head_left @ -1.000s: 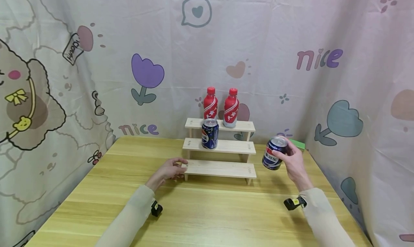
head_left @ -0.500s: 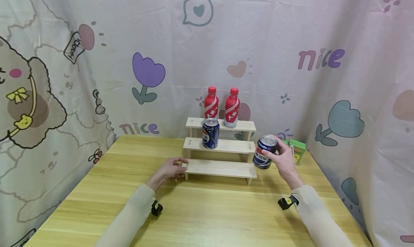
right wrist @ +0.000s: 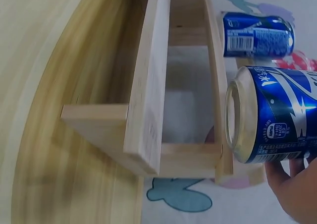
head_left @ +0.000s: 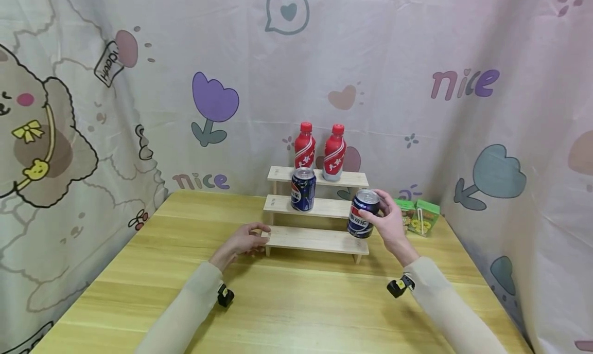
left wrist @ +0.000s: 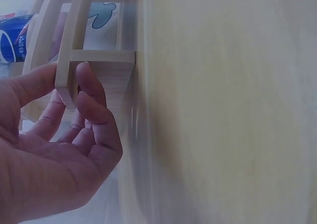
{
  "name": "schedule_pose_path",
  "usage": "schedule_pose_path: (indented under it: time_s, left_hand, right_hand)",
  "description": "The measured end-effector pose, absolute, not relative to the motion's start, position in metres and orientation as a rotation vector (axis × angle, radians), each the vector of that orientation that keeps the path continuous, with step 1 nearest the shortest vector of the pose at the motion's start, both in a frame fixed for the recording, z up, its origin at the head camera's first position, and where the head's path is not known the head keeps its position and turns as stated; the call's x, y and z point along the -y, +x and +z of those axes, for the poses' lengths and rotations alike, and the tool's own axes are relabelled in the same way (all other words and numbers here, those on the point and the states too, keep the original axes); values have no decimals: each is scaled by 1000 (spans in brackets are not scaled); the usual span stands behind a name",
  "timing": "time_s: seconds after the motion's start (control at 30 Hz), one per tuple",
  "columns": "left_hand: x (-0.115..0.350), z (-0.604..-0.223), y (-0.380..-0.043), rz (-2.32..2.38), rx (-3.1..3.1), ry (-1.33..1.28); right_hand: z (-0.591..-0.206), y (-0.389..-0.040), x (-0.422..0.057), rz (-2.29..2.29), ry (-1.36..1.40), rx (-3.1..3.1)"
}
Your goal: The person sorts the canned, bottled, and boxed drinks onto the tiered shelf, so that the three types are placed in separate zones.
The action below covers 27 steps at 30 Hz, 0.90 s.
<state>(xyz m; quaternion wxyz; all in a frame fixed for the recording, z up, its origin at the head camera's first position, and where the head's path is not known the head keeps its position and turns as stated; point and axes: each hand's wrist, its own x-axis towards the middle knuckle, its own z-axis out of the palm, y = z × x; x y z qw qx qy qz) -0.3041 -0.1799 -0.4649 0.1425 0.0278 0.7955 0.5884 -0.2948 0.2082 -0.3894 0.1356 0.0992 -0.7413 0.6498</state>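
My right hand grips a blue soda can, held upright in front of the right end of a three-step wooden rack. In the right wrist view the held can is close to the middle step's edge. My left hand pinches the left end of the lowest step; the left wrist view shows thumb and fingers around that board's end. Another blue can stands on the middle step, left of centre. Two red bottles with red caps are upright on the top step.
Green drink boxes with straws stand on the table behind my right hand. The wooden table extends in front of the rack. A patterned cloth hangs behind and at both sides.
My right hand has carried the can leftward to the rack's right end, uncovering the green drink boxes. The left hand keeps its place on the lowest step. The head view has shifted slightly.
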Motion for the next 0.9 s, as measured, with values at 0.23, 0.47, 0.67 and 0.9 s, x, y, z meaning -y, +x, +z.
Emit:
schedule_pose_path:
  time_s: [0.23,0.47,0.67,0.9]
  left_hand:
    - [180,-465,-302,1706,-2283,73]
    - [179,-465,-303,1718,-2280,54]
    - [179,-466,-304,1711,-2287,56]
    - [177,-466,-305,1727,-2285,34]
  right_hand:
    - [-388,-299,-191,1937,266,2137]
    - [-380,-308,-181,1922,310,2131]
    - [-378,-318,-178,1937,312,2099]
    - [-378,-327,-175,1938,316,2100]
